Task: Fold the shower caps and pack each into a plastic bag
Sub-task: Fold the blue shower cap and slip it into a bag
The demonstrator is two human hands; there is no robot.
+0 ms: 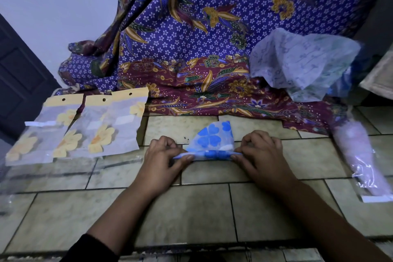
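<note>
Both hands are working one blue-flowered shower cap (213,137) on the tiled floor (191,215), centre of view, just in front of the batik cloth (191,38). The left hand (163,155) is pinching the cap's left end, fingers curled, thumb pressing on the folded bottom edge. The right hand (262,153) is doing the same on the right end, fingers curled and clamped on that edge. The cap is lying as a folded wedge, point sticking up away from the person, the bottom edge doubled into a thick blue strip running between the two thumbs. To the left, three packed bags (85,127) with yellow flowers and punched header cards are lying side by side, overlapping, well apart from the hands. Clear plastic (42,174) is lying just below them; cannot tell how many sheets. On the right a long bag with pale pink contents (361,159) is lying on the tiles. A heap of pale crumpled caps (304,64) is sitting on the cloth at upper right. A black sleeve (91,249) is showing on the left arm.
</note>
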